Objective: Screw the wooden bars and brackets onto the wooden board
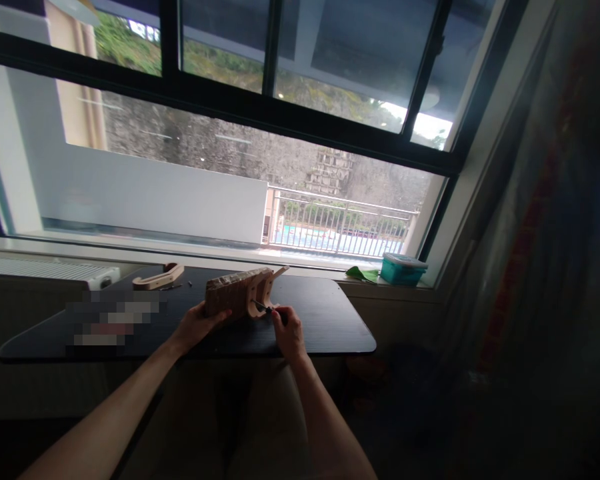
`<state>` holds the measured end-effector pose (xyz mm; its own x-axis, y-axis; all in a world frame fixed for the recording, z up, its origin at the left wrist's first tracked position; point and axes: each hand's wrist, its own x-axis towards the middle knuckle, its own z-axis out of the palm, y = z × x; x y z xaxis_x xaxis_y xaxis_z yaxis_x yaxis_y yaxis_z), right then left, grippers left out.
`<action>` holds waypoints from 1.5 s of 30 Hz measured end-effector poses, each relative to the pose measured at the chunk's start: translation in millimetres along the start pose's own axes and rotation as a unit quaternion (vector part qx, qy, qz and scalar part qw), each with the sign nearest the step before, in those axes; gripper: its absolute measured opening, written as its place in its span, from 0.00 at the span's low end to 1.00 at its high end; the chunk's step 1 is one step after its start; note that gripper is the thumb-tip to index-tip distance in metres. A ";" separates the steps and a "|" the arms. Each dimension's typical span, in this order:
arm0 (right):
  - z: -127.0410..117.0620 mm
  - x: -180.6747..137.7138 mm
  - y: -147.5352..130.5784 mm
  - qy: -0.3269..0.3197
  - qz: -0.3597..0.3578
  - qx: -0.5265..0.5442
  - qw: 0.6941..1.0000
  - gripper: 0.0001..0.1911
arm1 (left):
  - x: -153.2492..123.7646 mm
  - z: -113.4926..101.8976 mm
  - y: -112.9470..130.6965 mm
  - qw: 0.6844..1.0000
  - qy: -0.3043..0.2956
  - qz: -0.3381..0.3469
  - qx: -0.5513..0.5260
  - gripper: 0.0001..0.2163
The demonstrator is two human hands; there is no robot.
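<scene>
A light wooden assembly (240,293) of a slatted block with curved pieces stands on a dark table (330,320). My left hand (197,325) grips its left end, fingers wrapped round the wood. My right hand (287,330) is closed on a small dark screwdriver (263,307), whose tip touches the curved wooden piece on the right side of the assembly.
A separate curved wooden piece (159,277) lies at the table's far left, with small screws beside it. A blurred patch (113,320) covers part of the table. A teal box (403,269) and a green leaf (363,273) sit on the windowsill. A white radiator (45,270) is at left.
</scene>
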<state>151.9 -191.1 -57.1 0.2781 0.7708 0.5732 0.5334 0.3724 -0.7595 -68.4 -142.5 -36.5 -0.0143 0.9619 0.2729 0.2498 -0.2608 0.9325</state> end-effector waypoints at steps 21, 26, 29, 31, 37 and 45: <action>1.3 -1.9 -2.9 -0.007 0.019 -0.034 0.999 0.10 | 1.5 0.2 -1.7 1.000 0.001 0.003 0.009 0.23; 0.0 -0.9 -2.8 -0.006 0.021 -0.036 0.999 0.10 | 0.8 -0.1 -0.4 1.000 0.002 -0.001 0.009 0.23; -0.2 -1.0 -2.9 -0.009 0.022 -0.040 0.999 0.11 | 1.0 0.0 -0.9 1.000 0.001 0.000 0.005 0.23; -0.2 -1.5 -4.0 -0.011 0.021 -0.045 0.999 0.11 | 1.2 0.3 -1.6 1.000 -0.002 0.002 -0.001 0.24; -0.7 -3.8 -9.4 -0.011 0.029 -0.062 0.998 0.12 | 1.2 0.8 -1.9 1.000 -0.008 0.003 -0.017 0.26; 1.1 -2.5 -5.5 -0.019 0.028 -0.057 0.998 0.10 | 0.1 0.4 -0.2 1.000 -0.004 0.010 -0.010 0.24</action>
<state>147.3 -194.5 -54.7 0.2811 0.8086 0.5169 0.6052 0.2686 -0.7493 -68.1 -142.4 -36.7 -0.0024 0.9572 0.2895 0.2314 -0.2811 0.9313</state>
